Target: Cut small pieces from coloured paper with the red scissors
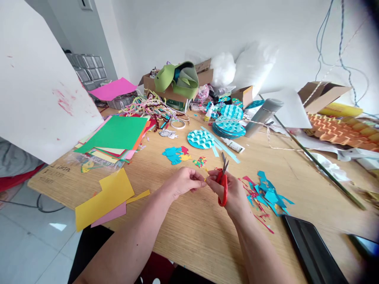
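My left hand [187,181] is closed in a pinch over the wooden table, with a tiny yellow paper piece [205,179] at its fingertips. My right hand [232,195] holds red-handled scissors [224,189], blades pointing away from me and slightly apart. Its thumb and fingertip meet the same yellow bit, partly hidden by the fingers. Just beyond lie small multicoloured paper bits [200,161], a blue paper cutout [172,155], and red and yellow cutouts [185,157]. Blue and red paper scraps [270,193] are heaped right of my right hand.
Yellow paper [105,201] lies at left, below a coloured paper stack [118,132]. A blue wavy-paper disc [200,139], a glue tube [233,144] and a grey bottle [263,117] stand or lie farther back. At right are a thin stick [319,163] and a black tablet-like object [310,246].
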`<state>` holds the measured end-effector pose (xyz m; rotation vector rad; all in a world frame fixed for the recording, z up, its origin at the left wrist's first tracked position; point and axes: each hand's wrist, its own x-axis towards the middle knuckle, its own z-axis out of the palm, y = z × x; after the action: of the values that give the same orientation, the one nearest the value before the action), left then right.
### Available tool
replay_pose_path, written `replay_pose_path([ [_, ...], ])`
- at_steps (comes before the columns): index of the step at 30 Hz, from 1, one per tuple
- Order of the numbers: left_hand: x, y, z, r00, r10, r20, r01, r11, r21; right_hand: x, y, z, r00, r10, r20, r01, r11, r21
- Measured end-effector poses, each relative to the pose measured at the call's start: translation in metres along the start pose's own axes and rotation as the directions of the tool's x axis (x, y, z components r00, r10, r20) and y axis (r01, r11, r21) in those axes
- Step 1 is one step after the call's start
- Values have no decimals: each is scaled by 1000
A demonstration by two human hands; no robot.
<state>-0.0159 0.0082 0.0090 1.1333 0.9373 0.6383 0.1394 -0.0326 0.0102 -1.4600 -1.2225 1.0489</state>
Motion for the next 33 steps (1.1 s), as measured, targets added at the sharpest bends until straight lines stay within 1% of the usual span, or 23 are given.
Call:
replay_pose_path([
  [4, 1, -2, 1, 999, 29, -41, -30, 999, -24, -1, 0, 3, 999, 24, -45, -21, 997, 74],
  [10, 0, 0, 2, 996, 45, -71, -48, 998, -48, -3, 0, 5, 999, 28, -26, -25, 995, 98],
  [13, -1, 2, 1, 996, 67, -66, -72, 994, -80, -5, -4, 5, 999, 42, -19, -41, 995, 87],
  [15, 0, 2, 0, 995, 72, -72, -81, 989, -127, -7, -7, 5, 996, 81, 25, -82, 996, 46],
  [19, 2, 2, -3, 993, 18, -118, -49, 962, -267, -11, -10, 5, 969, 155, 193, -155, 988, -17],
  [22, 2, 2, -6, 994, 3, -110, -41, 940, -338, -12, -8, 6, 950, 162, 267, -156, 987, -43],
  [27, 1, 4, -7, 996, 15, -90, -47, 927, -372, -12, -5, 5, 904, 153, 399, -120, 987, -107],
  [29, 1, 4, -7, 997, 18, -80, -47, 924, -380, -12, -5, 4, 893, 154, 423, -120, 987, -106],
  [33, 1, 4, -8, 997, 13, -73, -41, 918, -393, -11, -7, 2, 885, 170, 433, -151, 985, -79],
])
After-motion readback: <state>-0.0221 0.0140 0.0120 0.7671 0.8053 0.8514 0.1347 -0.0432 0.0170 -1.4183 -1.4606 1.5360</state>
